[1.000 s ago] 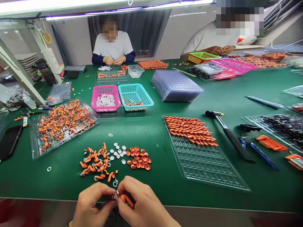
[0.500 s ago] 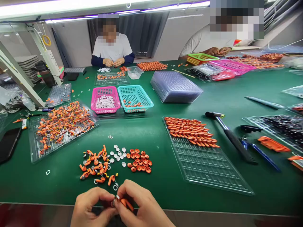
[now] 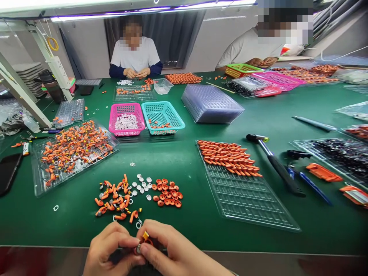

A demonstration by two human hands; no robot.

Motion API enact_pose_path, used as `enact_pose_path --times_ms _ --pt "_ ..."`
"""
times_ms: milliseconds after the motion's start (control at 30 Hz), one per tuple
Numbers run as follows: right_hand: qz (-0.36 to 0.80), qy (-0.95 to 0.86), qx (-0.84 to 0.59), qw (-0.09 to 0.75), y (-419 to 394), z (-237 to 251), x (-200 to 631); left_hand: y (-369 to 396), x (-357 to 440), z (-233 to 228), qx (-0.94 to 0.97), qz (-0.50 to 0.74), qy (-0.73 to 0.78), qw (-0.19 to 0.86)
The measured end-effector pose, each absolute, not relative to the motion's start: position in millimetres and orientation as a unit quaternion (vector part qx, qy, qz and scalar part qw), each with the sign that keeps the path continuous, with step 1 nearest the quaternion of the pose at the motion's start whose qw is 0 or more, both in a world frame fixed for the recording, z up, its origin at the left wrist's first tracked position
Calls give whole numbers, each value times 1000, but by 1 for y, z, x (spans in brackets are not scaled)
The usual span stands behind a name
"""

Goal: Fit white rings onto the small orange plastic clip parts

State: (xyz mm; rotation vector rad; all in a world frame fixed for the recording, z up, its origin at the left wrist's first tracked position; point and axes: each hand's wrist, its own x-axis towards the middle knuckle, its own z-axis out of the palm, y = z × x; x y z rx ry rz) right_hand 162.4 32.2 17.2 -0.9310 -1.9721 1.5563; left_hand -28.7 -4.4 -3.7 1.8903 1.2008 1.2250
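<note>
at the near edge of the green worktop (image 3: 186, 153), the left hand (image 3: 107, 251) and right hand (image 3: 169, 249) meet, fingertips pinched shut on one small orange part (image 3: 143, 239) with a yellow tip. just beyond lie loose orange pieces (image 3: 115, 199), white discs (image 3: 142, 186) and orange caps (image 3: 168, 193), unassembled by the look of it. further right, a clear tray (image 3: 247, 195) holds finished-looking orange rows (image 3: 228, 157) only at its far end; most pockets sit unfilled.

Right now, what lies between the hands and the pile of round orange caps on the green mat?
In the head view, only bare green mat lies between the hands and the round orange caps.
</note>
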Motion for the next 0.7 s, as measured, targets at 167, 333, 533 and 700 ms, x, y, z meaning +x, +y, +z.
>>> enact_pose_path --times_ms 167,333,533,700 --pt "586 -700 -344 219 29 16 159 -4 -27 4 723 467 431 269" --pt "585 -697 -345 231 26 19 161 -3 -25 7 728 463 433 261" --pt "615 -672 -344 228 30 23 165 -1 -26 8 736 457 429 256" --pt "601 -654 -392 240 27 21 164 -2 -29 7 753 446 431 219"
